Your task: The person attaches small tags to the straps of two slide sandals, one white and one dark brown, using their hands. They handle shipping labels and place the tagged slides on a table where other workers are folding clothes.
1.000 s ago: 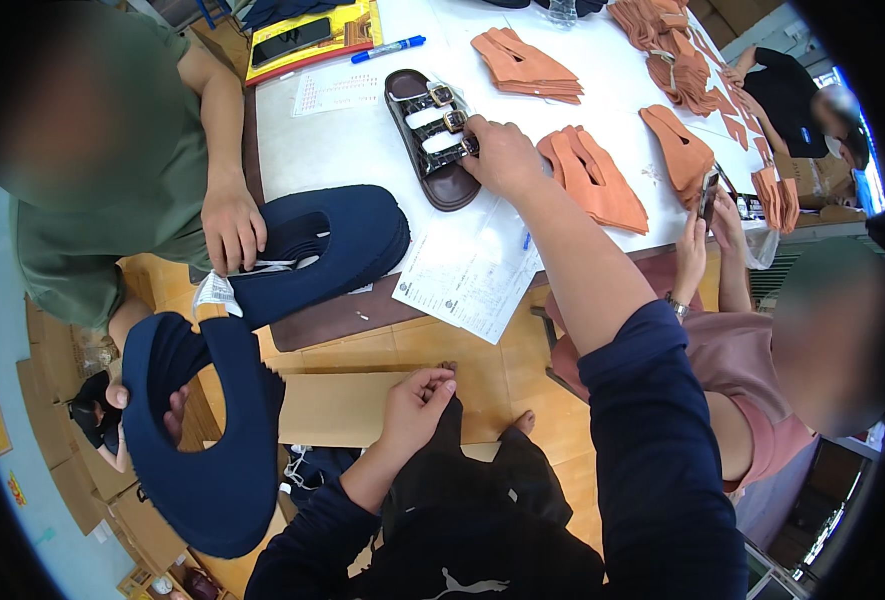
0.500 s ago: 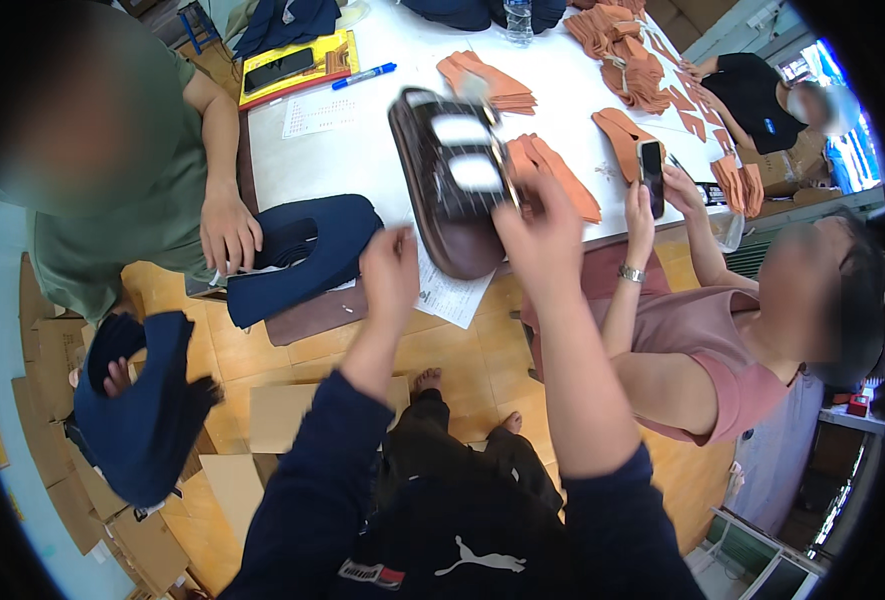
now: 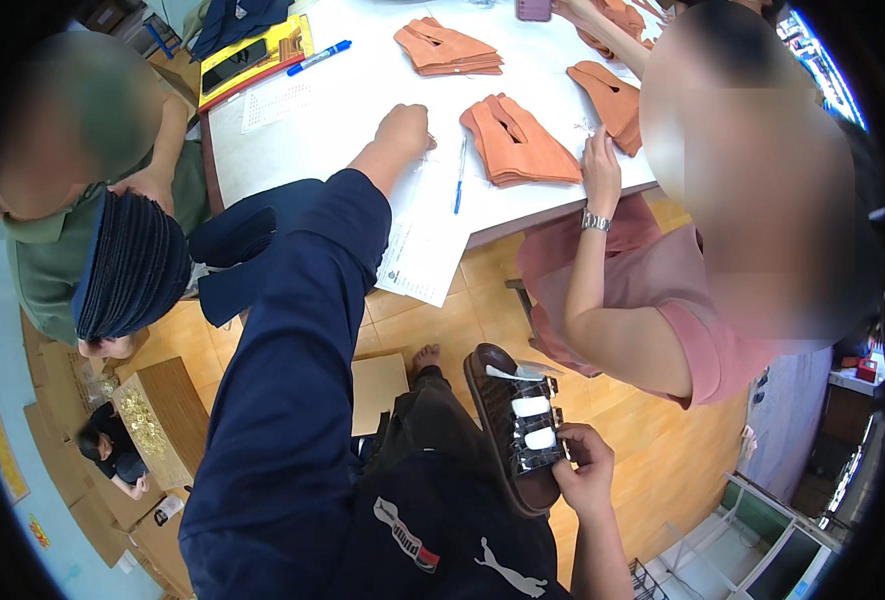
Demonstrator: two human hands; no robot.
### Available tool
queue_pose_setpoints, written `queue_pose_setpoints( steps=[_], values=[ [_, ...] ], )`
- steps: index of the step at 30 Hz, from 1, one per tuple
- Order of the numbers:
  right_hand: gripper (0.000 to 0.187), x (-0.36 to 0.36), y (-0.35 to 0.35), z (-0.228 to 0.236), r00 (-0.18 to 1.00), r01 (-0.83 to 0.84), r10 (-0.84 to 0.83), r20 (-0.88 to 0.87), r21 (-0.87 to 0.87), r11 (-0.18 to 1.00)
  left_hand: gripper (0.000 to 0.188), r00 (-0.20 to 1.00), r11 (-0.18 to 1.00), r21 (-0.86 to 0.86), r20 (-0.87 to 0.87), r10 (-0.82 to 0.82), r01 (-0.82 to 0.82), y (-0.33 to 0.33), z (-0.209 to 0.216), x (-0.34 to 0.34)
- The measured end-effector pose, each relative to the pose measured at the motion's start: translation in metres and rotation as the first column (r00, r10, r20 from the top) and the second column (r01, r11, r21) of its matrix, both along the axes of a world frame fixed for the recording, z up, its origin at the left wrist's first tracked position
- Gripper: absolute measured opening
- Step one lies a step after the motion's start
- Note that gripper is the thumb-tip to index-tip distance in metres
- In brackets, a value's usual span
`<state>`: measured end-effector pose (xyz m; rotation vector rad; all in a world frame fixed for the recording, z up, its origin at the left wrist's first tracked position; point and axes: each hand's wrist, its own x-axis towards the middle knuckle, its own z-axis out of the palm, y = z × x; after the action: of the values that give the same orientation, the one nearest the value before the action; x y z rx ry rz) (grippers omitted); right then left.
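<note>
1. the sandal (image 3: 518,430) is off the counter (image 3: 347,100), held up and tilted on the wearer's side of its near edge.
2. the right hand (image 3: 585,470) is closed in a narrow hold on the sandal's side edge, beside the straps (image 3: 537,440). the left hand (image 3: 402,135) is over the counter, inward from its near edge; its fingers are mostly hidden, so i cannot tell whether it grips anything.
3. i would judge the sandal light enough for one hand, its thick sole firm with some bend, and hardly fragile. the smooth footbed (image 3: 536,494) may be slightly slippery. best hold: the sole's edge or a bare end, sparing the straps and buckles (image 3: 552,385).
4. shape and finish: a long, round-ended brown sole; glossy dark straps with white wraps (image 3: 531,406); small metallic buckles along one side.
5. on the counter, near its front edge, the orange stack (image 3: 534,158) looks soft, matte and thin-layered, with a slot cut through. thin, limp papers (image 3: 427,250) overhang that edge. at the counter's left end, the navy stack (image 3: 137,265) shows ribbed, curved layers.
</note>
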<state>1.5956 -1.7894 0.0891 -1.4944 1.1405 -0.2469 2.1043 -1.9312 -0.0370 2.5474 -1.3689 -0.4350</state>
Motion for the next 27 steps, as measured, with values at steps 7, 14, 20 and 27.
queue_pose_setpoints(
  steps=[7, 14, 20, 27],
  values=[
    [0.032, -0.026, 0.014, -0.010, 0.997, 0.038, -0.040, -0.062, -0.036, 0.999, 0.027, 0.995, 0.999, -0.031, -0.100, 0.019, -0.022, 0.002, -0.003, 0.009],
    [0.031, -0.053, 0.022, -0.011, 0.989, 0.082, -0.085, -0.124, -0.025, 0.996, 0.019, 0.977, 0.990, -0.101, -0.202, 0.072, -0.094, 0.012, -0.005, 0.016],
    [0.030, -0.074, 0.025, -0.017, 0.969, 0.086, -0.094, -0.229, -0.045, 0.995, 0.017, 0.996, 0.988, -0.145, -0.083, 0.035, -0.047, 0.016, -0.012, 0.016],
    [0.030, -0.080, 0.027, -0.019, 0.970, 0.124, -0.126, -0.206, -0.023, 0.992, 0.019, 0.996, 0.988, -0.141, -0.069, 0.048, -0.057, 0.012, -0.017, 0.017]
  ],
)
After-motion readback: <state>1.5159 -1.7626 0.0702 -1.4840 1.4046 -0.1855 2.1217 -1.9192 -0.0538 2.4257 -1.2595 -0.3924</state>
